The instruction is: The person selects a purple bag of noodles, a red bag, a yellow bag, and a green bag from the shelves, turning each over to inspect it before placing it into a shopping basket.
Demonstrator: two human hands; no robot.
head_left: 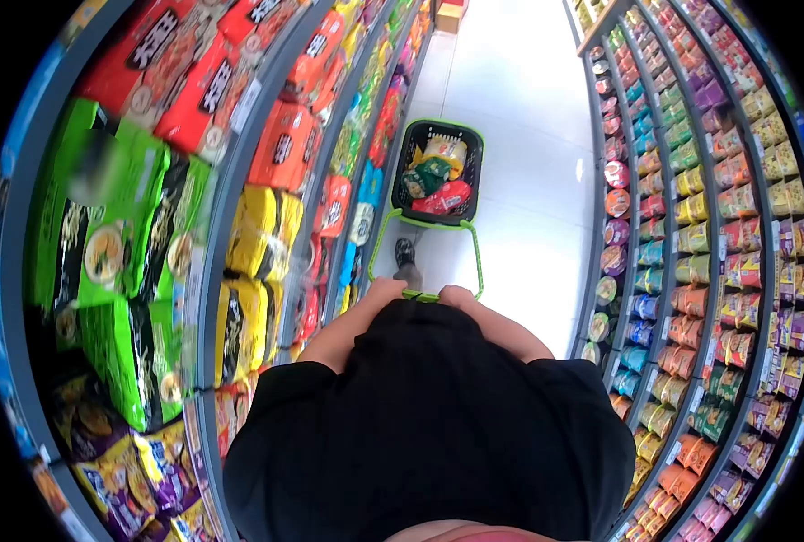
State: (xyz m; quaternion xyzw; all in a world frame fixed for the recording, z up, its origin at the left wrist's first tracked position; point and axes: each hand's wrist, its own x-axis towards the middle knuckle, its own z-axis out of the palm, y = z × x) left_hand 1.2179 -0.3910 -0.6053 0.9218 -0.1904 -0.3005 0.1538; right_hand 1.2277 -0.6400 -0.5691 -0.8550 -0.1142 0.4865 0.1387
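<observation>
A black shopping basket [402, 172] with a green rim stands ahead of me on the floor, its long green handle [477, 253] reaching back to my waist. Inside lie a yellow packet [450, 152], a dark green packet [426, 179] and a red packet [443, 198]. My left hand [386, 289] is closed on the left part of the handle's near bar. On the right part of that bar, my right hand [457, 295] is closed too. My fingers are partly hidden by the hands themselves and my black shirt.
Shelves of instant noodle packs [108, 244] line the left side. Along the right, shelves hold many noodle cups and tubs [691, 239]. Pale tiled floor [528, 181] runs between them. A cardboard box [448, 18] sits at the far left end. My shoe [405, 251] shows behind the basket.
</observation>
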